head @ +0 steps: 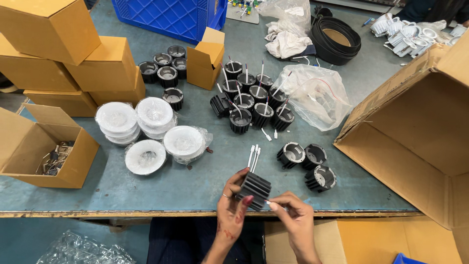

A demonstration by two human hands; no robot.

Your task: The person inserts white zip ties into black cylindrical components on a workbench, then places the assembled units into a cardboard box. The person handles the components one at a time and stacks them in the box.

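My left hand [233, 204] grips a black finned heat sink [253, 189] at the table's front edge, with its white wires [253, 157] sticking up away from me. My right hand [293, 217] pinches something small and pale at the heat sink's lower right corner. Three more black finned housings [308, 164] lie just to the right of my hands. A group of several wired housings [251, 101] stands in the middle of the table. White round trims in clear bags [146, 129] are stacked to the left.
A big open cardboard carton [415, 132] lies on its side at right. Small brown boxes [63, 54] are stacked at left; an open one [44, 149] holds metal spring clips. A blue crate [171, 17], clear plastic bags [315, 95] and a black coil [336, 39] sit at the back.
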